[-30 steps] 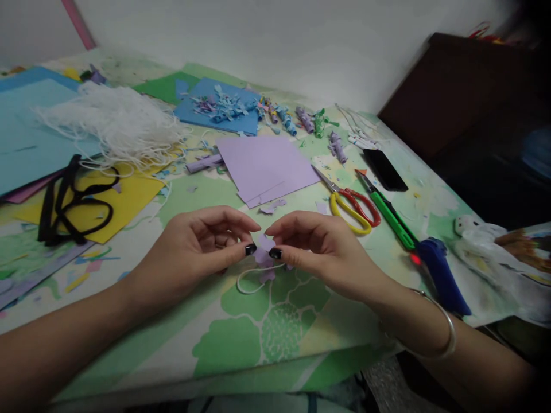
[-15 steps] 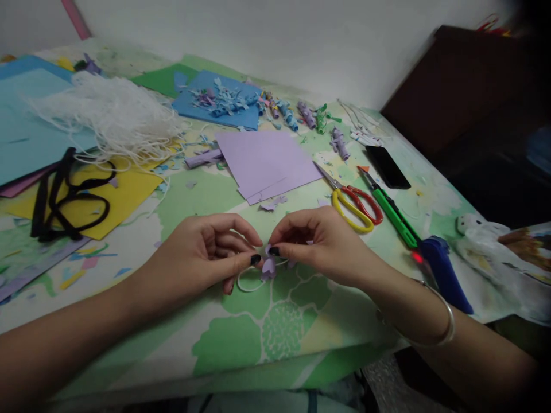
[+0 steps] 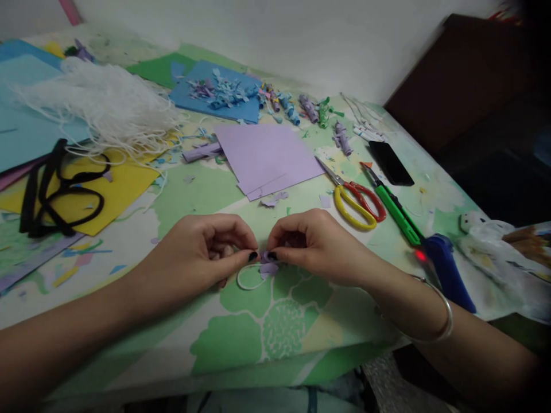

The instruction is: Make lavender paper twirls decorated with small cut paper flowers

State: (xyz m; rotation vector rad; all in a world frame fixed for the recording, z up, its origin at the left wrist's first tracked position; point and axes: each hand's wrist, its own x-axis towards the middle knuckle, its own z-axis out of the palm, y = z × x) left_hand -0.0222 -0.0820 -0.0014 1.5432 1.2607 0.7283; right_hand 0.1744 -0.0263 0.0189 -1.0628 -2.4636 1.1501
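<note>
Both hands are low over the surface [image 3: 275, 332], fingertips meeting. We see the left hand [image 3: 202, 252] and right hand [image 3: 314, 244] each with the grip pressed together, thumb against forefinger, pinching a lilac paper piece [image 3: 267, 265] between them. The piece sits right at the grip, partly hidden by the thumbs, so we cannot tell its shape. A white string loop [image 3: 246, 282] hangs just under the grip and lies on the surface; we cannot tell whether it is fixed to the paper.

We judge the paper piece to be very light, thin and soft: it creases or tears easily, so it is best held at its edges with fingertips only and little pressure. The string looks limp and will slide.

Just beyond the grip lies a lilac sheet [image 3: 267, 158]. To the right of the grip are scissors [image 3: 355, 198], then a green knife [image 3: 396, 209] and a blue glue gun [image 3: 445, 267], its red light on. Further beyond on the right is a phone [image 3: 390, 162]. Far left of the grip are a white string pile [image 3: 99, 112] and black straps [image 3: 51, 192] on a yellow sheet [image 3: 124, 183].
</note>
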